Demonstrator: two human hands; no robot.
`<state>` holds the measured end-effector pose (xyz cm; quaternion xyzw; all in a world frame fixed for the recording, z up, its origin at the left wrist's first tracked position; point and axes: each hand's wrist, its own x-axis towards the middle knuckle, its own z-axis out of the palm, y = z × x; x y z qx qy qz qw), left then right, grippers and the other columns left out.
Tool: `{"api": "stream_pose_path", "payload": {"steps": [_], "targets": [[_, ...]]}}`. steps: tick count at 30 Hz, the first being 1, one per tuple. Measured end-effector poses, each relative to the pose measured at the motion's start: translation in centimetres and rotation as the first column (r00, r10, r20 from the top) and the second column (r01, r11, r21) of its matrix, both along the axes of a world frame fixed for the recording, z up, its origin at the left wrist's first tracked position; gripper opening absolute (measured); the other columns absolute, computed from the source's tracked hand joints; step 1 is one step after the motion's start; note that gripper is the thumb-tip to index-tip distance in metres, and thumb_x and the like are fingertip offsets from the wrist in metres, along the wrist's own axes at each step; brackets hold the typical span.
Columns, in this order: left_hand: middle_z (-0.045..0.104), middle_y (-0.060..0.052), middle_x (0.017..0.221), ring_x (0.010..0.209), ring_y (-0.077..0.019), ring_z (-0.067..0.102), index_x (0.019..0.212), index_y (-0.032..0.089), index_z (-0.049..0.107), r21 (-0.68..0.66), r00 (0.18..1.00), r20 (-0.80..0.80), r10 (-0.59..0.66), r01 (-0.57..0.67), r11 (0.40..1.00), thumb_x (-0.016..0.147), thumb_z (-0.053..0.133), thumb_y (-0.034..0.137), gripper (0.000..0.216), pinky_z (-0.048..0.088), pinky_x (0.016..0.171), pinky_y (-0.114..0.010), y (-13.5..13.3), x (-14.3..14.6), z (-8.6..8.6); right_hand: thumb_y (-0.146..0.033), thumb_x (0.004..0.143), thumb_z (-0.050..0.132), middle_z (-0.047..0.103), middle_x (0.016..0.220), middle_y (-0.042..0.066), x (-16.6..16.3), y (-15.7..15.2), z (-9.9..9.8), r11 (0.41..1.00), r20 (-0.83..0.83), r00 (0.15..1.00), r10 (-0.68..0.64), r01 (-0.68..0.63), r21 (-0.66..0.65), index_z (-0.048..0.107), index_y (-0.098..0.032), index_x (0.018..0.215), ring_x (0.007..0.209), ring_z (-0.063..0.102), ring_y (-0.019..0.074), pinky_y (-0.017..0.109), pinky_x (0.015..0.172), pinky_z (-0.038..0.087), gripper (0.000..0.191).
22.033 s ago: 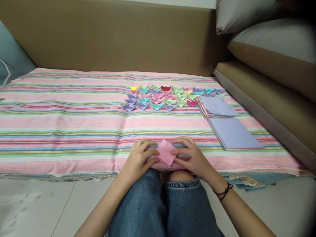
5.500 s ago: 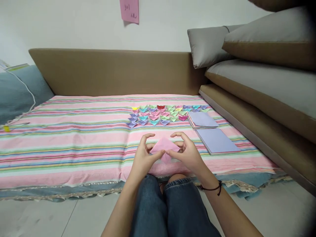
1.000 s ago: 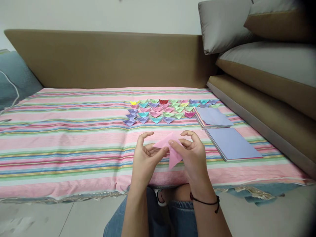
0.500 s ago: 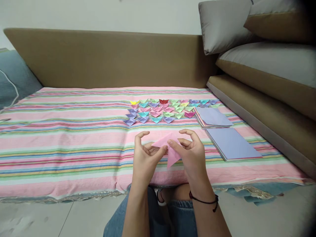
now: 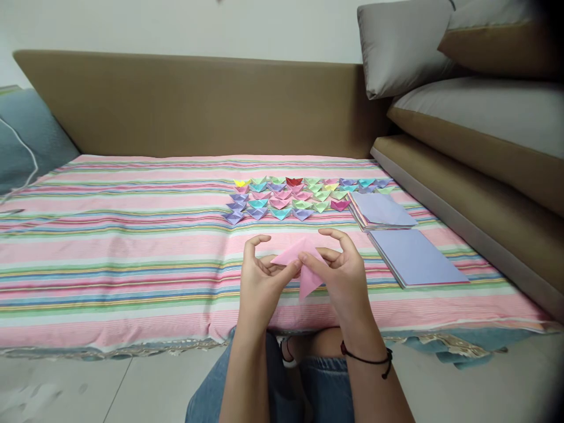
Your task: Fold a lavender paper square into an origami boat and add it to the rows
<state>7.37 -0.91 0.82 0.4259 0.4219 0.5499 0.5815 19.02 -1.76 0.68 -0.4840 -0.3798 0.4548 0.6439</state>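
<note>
A pink sheet of folded origami paper (image 5: 311,282) is held up above the near part of the striped cloth, one pointed flap hanging down and another reaching left. My left hand (image 5: 264,276) pinches it between thumb and fingers, its index finger raised and curled. On the other side my right hand (image 5: 341,273) grips it too, thumb pressed on the paper close to the left thumb, index finger lifted. Beyond the hands, several rows of small folded paper boats (image 5: 279,204) in many colours lie on the cloth.
Two stacks of paper, a smaller one (image 5: 381,208) and a larger lilac-topped one (image 5: 416,258), lie to the right. Grey-brown cushions (image 5: 480,117) pile up along the right side. A brown backrest (image 5: 211,106) stands behind the striped cloth (image 5: 110,252). A white cable (image 5: 29,155) runs at far left.
Both hands keep the same pinch on the pink paper, with barely any finger movement. The whole view has shifted very slightly.
</note>
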Motion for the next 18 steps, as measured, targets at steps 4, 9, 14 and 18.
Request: {"api": "stream_pose_path", "payload": {"steps": [4,9,14,18], "targets": [[0.068,0.004,0.057,0.054,-0.0157,0.068,0.105,0.023,0.033,0.006,1.000,0.001,-0.019,0.019,1.000,0.063,0.076,0.020,0.060,0.055,0.059,-0.025,-0.1,0.0,0.0,-0.024,0.060,0.078,0.065,0.054,-0.006,0.0,-0.1,0.1,0.999,-0.018,0.999,-0.039,0.039,-0.005,0.046,-0.023,0.100,0.044,0.057,0.0124,0.019,0.041,0.040,0.051],[0.070,0.003,0.061,0.059,-0.0175,0.069,0.105,0.023,0.033,0.006,0.999,0.010,-0.052,0.052,0.999,0.065,0.075,0.023,0.058,0.056,0.064,-0.029,-0.3,-0.3,0.0,-0.025,0.058,0.079,0.066,0.055,-0.005,0.0,-0.2,-0.1,0.998,-0.033,0.998,-0.059,0.059,-0.017,0.046,-0.023,0.100,0.044,0.057,0.0127,0.019,0.041,0.041,0.053],[0.069,0.003,0.061,0.061,-0.0194,0.070,0.105,0.023,0.033,0.011,0.992,0.028,-0.120,0.120,0.993,0.072,0.069,0.027,0.049,0.055,0.064,-0.031,-0.3,-0.9,0.2,-0.025,0.058,0.079,0.068,0.058,-0.004,0.1,-0.4,0.2,0.998,-0.041,0.998,-0.048,0.046,-0.041,0.046,-0.022,0.101,0.045,0.056,0.0117,0.019,0.042,0.042,0.054],[0.067,0.004,0.061,0.062,-0.0199,0.070,0.109,0.023,0.033,0.017,0.988,0.049,-0.144,0.143,0.990,0.075,0.065,0.028,0.047,0.053,0.063,-0.029,-0.3,-1.3,0.1,-0.024,0.059,0.078,0.068,0.060,-0.003,0.2,-0.5,0.5,0.998,-0.033,0.999,-0.021,0.019,-0.058,0.045,-0.023,0.101,0.047,0.055,0.0118,0.020,0.045,0.043,0.053]]}}
